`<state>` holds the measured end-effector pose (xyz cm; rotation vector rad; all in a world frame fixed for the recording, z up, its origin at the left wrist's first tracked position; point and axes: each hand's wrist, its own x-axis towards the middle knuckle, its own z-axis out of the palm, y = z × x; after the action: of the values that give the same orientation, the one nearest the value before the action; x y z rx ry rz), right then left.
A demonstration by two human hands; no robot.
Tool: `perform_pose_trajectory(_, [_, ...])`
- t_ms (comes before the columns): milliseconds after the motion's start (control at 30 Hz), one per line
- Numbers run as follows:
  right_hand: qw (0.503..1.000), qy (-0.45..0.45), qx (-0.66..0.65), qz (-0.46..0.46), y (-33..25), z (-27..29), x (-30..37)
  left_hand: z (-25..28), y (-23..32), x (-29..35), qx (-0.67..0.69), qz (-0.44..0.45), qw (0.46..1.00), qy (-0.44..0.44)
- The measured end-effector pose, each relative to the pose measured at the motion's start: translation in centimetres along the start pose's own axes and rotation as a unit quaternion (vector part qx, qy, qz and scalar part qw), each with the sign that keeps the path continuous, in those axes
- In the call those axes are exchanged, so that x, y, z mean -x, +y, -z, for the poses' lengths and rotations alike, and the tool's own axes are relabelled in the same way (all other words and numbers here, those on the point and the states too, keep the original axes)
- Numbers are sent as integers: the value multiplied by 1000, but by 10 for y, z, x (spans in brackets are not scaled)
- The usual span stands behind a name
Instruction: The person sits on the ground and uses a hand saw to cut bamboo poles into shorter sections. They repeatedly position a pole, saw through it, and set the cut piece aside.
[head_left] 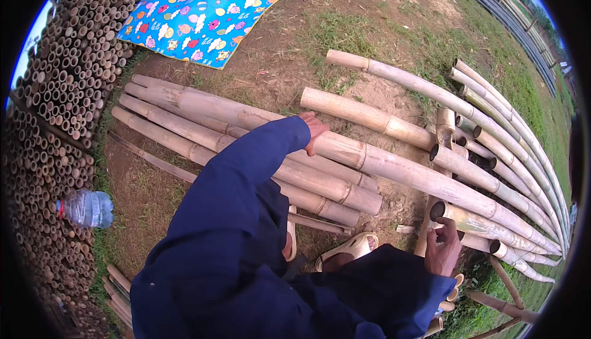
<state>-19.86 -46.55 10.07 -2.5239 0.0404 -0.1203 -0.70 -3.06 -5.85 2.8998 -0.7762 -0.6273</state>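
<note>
A long, pale bamboo pole (425,179) runs from the upper left toward the lower right. My left hand (315,132) grips it around the middle, its thumb on the near side and its far fingers partly hidden. Nearer to me lie shorter bamboo poles (326,185), side by side on the ground. My right hand (443,250) is at the lower right with its fingers curled, just below the open end of a greenish-brown bamboo pole (474,223). Whatever those fingers hold, if anything, I cannot make out.
Several more bamboo poles (492,145) rest on a bamboo support at the right. A big stack of cut bamboo (55,86) rises on the left, with a clear plastic bottle (89,208) beside it. A blue patterned mat (203,19) lies beyond the poles.
</note>
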Motion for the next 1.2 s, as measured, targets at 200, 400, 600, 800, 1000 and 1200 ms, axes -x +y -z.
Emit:
perform_pose_trajectory(200, [999, -41, 9, 9, 0, 3, -2, -10, -111, 84, -25, 86, 996, 20])
perform_pose_trajectory(400, [996, -74, 31, -36, 18, 10, 3, -24, -216, 143, -77, 194, 978, -14])
perform_pose_trajectory(600, [992, -98, 64, -46, -6, 2, -4, -65, -257, 131, -98, 351, 924, -119])
perform_pose_trajectory(800, [992, -95, 55, -68, -4, 5, -6, -23, -253, 88, -177, 342, 876, -288])
perform_pose_trajectory(1000, [993, -92, 49, -64, 2, 11, -8, 43, -81, -28, 10, 127, 987, 99])
perform_pose_trajectory(1200, [996, -78, 19, -27, -20, 4, -15, 46, 126, -124, 50, -69, 994, 68])
